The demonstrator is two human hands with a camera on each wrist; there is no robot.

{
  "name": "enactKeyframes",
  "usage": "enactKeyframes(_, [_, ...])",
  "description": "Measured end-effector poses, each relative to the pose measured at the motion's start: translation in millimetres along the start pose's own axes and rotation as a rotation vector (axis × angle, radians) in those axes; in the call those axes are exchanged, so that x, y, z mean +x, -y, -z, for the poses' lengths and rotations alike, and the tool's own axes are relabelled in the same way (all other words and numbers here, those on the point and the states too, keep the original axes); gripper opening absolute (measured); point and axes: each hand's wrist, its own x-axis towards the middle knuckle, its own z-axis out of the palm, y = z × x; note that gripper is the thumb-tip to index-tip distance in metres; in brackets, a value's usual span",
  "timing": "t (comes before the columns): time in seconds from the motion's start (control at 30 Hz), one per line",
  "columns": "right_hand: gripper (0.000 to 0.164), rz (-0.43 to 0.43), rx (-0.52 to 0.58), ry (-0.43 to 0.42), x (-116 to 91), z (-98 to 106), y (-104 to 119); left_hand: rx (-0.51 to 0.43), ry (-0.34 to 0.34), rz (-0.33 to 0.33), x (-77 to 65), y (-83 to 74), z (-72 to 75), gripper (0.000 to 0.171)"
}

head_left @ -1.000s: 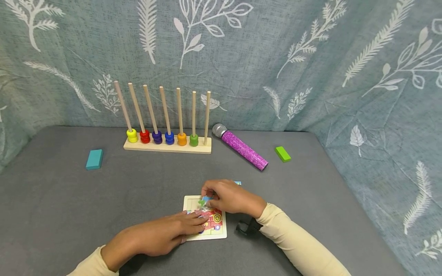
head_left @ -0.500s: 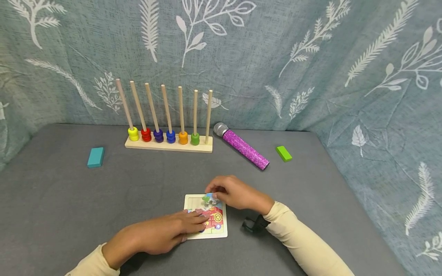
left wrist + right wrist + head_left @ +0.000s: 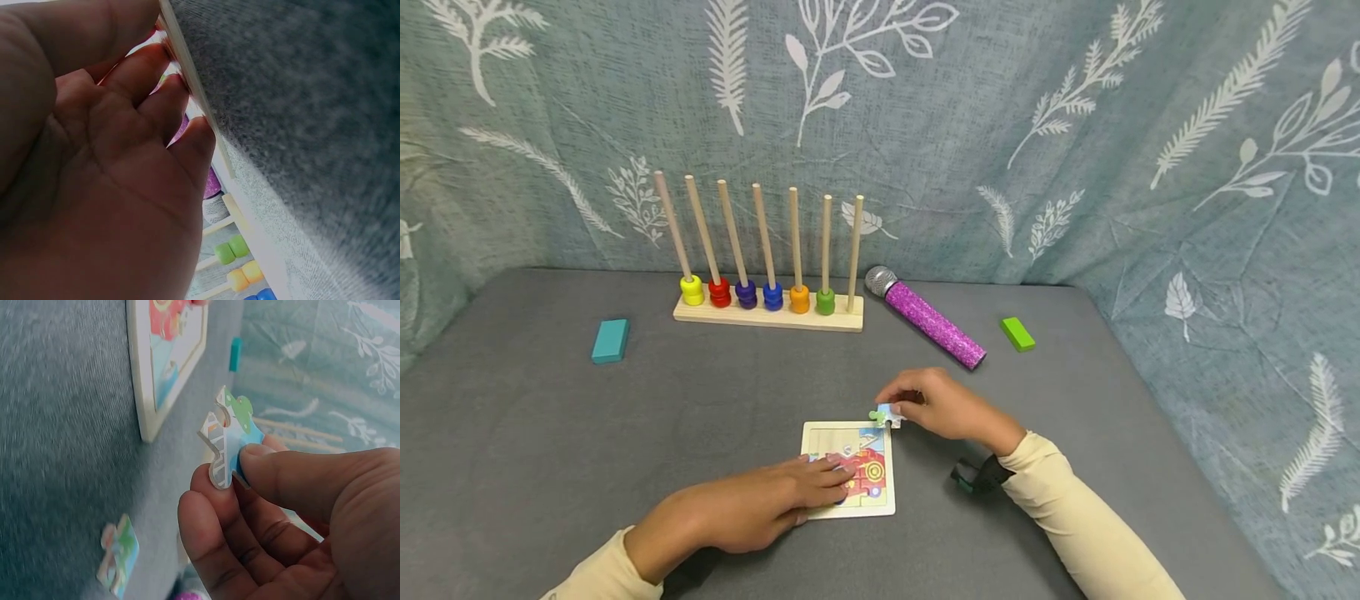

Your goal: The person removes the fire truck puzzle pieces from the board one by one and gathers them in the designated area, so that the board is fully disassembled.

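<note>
A wooden-framed jigsaw puzzle [image 3: 827, 440] with a red picture lies on the table, its top-left part bare wood. My left hand [image 3: 760, 506] rests on its left side with fingers extended, covering part of the picture. Just above the puzzle's top-right corner, my right hand [image 3: 951, 407] pinches a jigsaw piece [image 3: 240, 428] between thumb and fingers. The piece is blue, green and grey, and is held tilted, apart from the frame. A second jigsaw piece [image 3: 119, 556] lies on the table in the right wrist view; the right hand hides it in the head view.
Behind stands a wooden peg rack [image 3: 767, 317] with coloured beads on most of its upright rods. A glittery purple microphone [image 3: 934, 323] lies to its right. A green block [image 3: 1017, 333] is at the right, a teal block [image 3: 611, 340] at the left. A patterned curtain [image 3: 925, 125] hangs behind.
My right hand has carried the jigsaw piece from over the upper part of the puzzle to the right and away from me, uncovering the area beneath. The left hand stays in place.
</note>
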Motion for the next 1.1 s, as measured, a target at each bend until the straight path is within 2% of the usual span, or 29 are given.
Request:
enactKeyframes(0.33, [0.017,-0.014,-0.013,-0.089,-11.4,16.3,-6.5,-0.007,0.014,0.006,-1.1,-0.4,-0.1,0.05])
enactKeyframes(0.57, [0.019,-0.07,0.014,-0.083,-22.4,31.1,-16.1,-0.002,0.009,-0.001,-1.1,0.1,-0.6,0.049])
enactKeyframes(0.7, [0.018,-0.098,-0.012,-0.098,-28.8,37.6,-21.8,0.011,0.003,-0.018,-1.2,-0.4,-0.3,0.048])
enactKeyframes(0.93, [0.018,-0.113,-0.031,-0.085,-32.0,41.5,-28.6,0.002,0.002,-0.008,-1.3,-0.3,-0.2,0.05])
enactKeyframes(1.1, [0.018,-0.134,-0.045,-0.065,-35.0,41.8,-35.7,0.028,-0.019,-0.04,-1.4,-0.2,-1.1,0.049])
